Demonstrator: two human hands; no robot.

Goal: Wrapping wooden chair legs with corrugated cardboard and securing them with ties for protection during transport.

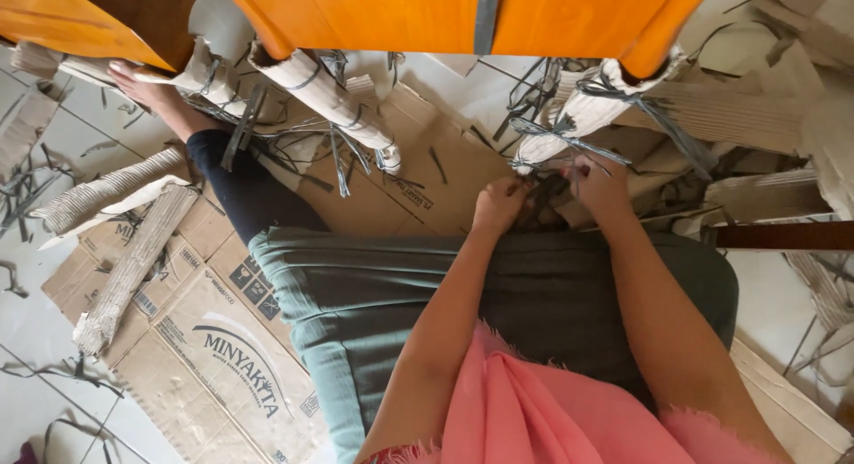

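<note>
An orange wooden piece of furniture (427, 15) stands above me, its legs wrapped in corrugated cardboard. My left hand (498, 204) and my right hand (598, 186) meet at the bottom of the right wrapped leg (569, 117). Both pinch the grey plastic strap (556, 130) tied around that leg's cardboard. The fingertips are partly hidden among the strap ends. A second wrapped leg (329, 99), also bound with grey straps, slants down to the left of my hands.
I sit on flattened cardboard boxes (213, 339), with my leg (231, 179) stretched out to the left. Loose cardboard rolls (133, 264) lie on the left. Strap offcuts (27, 188) litter the tiled floor. Cardboard sheets (756, 117) pile up at the right.
</note>
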